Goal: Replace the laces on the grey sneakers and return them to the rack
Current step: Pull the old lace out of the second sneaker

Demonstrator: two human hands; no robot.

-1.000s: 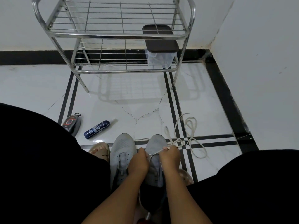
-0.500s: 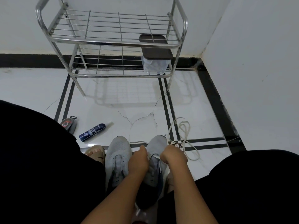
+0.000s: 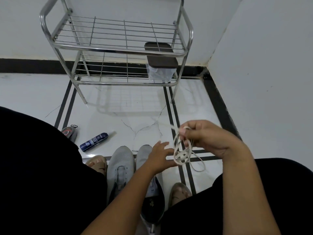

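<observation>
At the right of centre our right hand (image 3: 208,138) is raised above the floor, its fingers curled round a bundle of white lace (image 3: 182,150) whose loops hang down and trail onto the tile. Our left hand (image 3: 160,156) reaches toward the bundle from the lower middle with fingers spread and straight, tips just beside the hanging loops; we cannot tell whether they touch.

The two grey sneakers (image 3: 121,164) lie side by side at the lower centre, between our dark-clad knees, the right-hand one partly hidden under the left forearm. The steel rack (image 3: 116,50) stands at the top centre against the wall, a lidded container (image 3: 160,65) on its lower shelf at the right end. Bare tile (image 3: 132,107) lies between rack and sneakers. A blue bottle (image 3: 94,141) lies to the left of the shoes.
</observation>
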